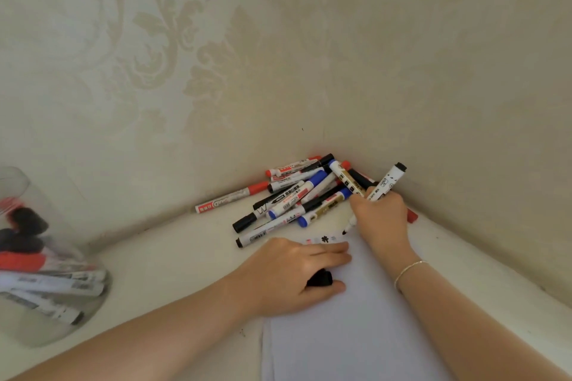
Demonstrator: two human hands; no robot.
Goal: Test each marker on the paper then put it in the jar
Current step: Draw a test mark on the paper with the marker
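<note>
The right hand (382, 219) is curled around a white-barrelled marker (387, 184), its black end tilted up toward the wall and its black tip (347, 229) just touching the far edge of the paper (356, 334). The left hand (288, 275) lies on the paper's left edge with its fingers stretched flat, while its thumb and palm hold a small black cap (320, 279). The smooth white sheet bears a few small test marks (322, 239), red and black, near its far edge. Behind it, in the corner of the off-white counter (173, 257), lies a loose pile of markers (297, 195), slim cylinders with red, blue and black caps. At far left stands a clear, round jar (46, 257), blurred, holding several markers. Pale damask-patterned wallpaper (154, 56) covers the walls. A thin bracelet (410, 271) circles the right wrist.
</note>
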